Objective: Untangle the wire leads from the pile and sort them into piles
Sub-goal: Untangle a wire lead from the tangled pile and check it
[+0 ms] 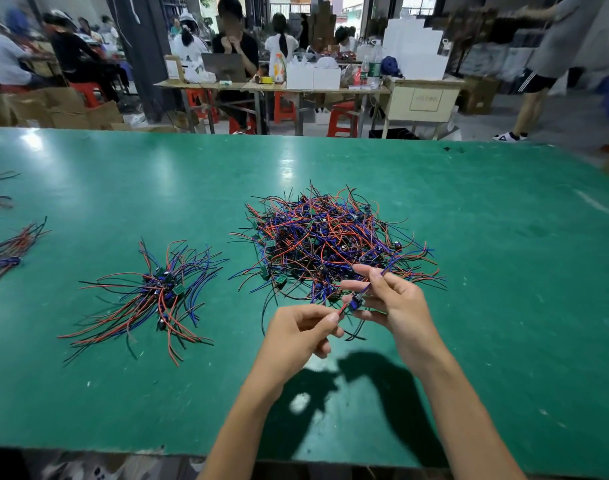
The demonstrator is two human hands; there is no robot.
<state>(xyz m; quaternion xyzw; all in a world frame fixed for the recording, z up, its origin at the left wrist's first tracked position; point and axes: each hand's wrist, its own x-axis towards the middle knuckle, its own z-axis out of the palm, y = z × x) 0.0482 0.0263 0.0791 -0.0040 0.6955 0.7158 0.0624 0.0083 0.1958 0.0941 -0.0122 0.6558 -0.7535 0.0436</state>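
A big tangled pile of red, blue and black wire leads (327,240) with small green boards lies in the middle of the green table (504,271). A smaller, fanned-out pile of leads (154,296) lies to its left. Just in front of the big pile I hold one wire lead (356,301) above the table. My left hand (301,332) pinches its red wire end. My right hand (388,301) pinches its blue wires between thumb and fingertips, with the small component hanging between both hands.
More bundles of leads (5,251) lie at the table's left edge. Beyond the table's far edge stand other work tables with boxes and bottles, red stools, seated people and a person walking at the right.
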